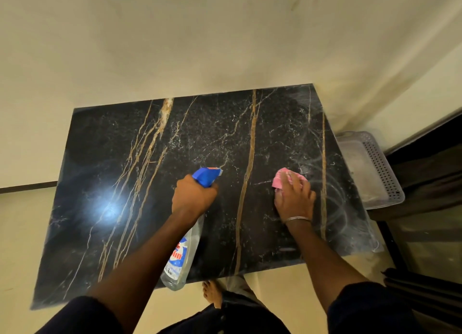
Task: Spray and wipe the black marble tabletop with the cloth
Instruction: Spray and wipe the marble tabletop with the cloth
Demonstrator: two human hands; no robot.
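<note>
I log the tabletop point(112, 158) as black with tan-gold veins and fine white threads. The cloth point(281, 181) is pink. The spray bottle point(182, 258) is clear, with a blue trigger head and a blue-and-red label. The basket point(380, 168) is pale grey, dotted with holes. The wall point(200, 46) is cream.

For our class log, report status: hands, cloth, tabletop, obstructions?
Left hand grips spray bottle. Right hand presses pink cloth flat on tabletop, streaks around it. Plastic basket beside right edge, off the marble.

At frame centre, the left hand point(193, 198) grips a spray bottle point(183, 248) above the black marble tabletop point(150, 183); the right hand point(295, 198) presses a pink cloth point(282, 180) flat.
</note>
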